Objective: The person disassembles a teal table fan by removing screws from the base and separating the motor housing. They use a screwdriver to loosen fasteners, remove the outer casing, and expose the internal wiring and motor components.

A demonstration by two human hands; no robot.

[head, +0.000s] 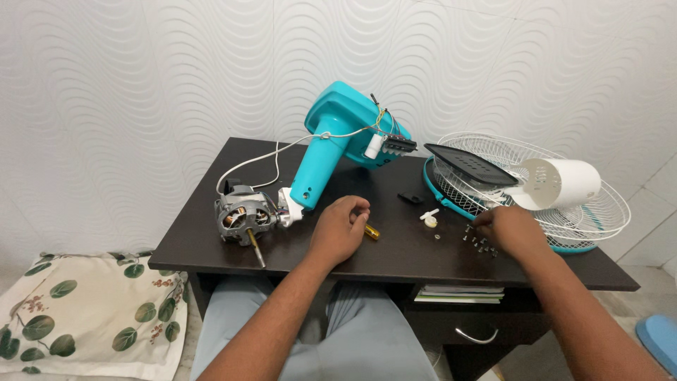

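While the left hand (340,229) curls its grip round a yellow-handled screwdriver (371,231), it rests on the tabletop (211,226). The right hand (511,229) pinches among loose screws (479,242); whether it holds one, I cannot tell.

White wavy wall (141,85); dark desk (211,233)

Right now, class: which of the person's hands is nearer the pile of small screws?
Right. The right hand touches the screws; the left hand rests apart, further left, holding a yellow-handled tool.
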